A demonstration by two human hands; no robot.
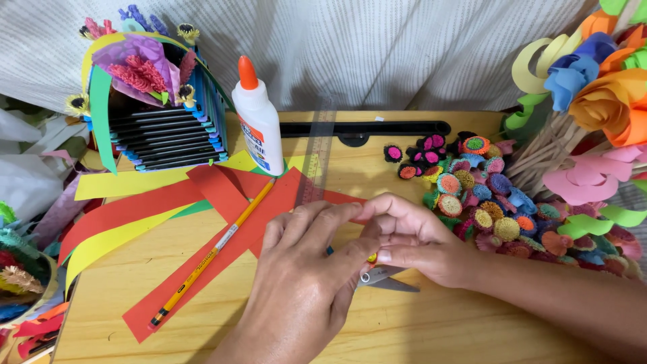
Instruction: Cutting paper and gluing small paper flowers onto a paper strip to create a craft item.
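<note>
My left hand (306, 269) and my right hand (411, 239) meet over the middle of a wooden board (222, 317). Their fingertips pinch a small yellow and red paper piece (371, 257) between them; most of it is hidden. Just under the hands lie scissors (385, 279), only the blades showing. A red paper strip (202, 269) and an orange pencil (214, 251) lie to the left of my left hand.
A white glue bottle with an orange cap (257, 120) and a clear ruler (315, 158) stand behind the hands. Several fringed paper flowers (482, 195) are heaped at right, below large paper roses (600, 87). A decorated paper basket (155, 101) sits at back left, with yellow strips (114, 239).
</note>
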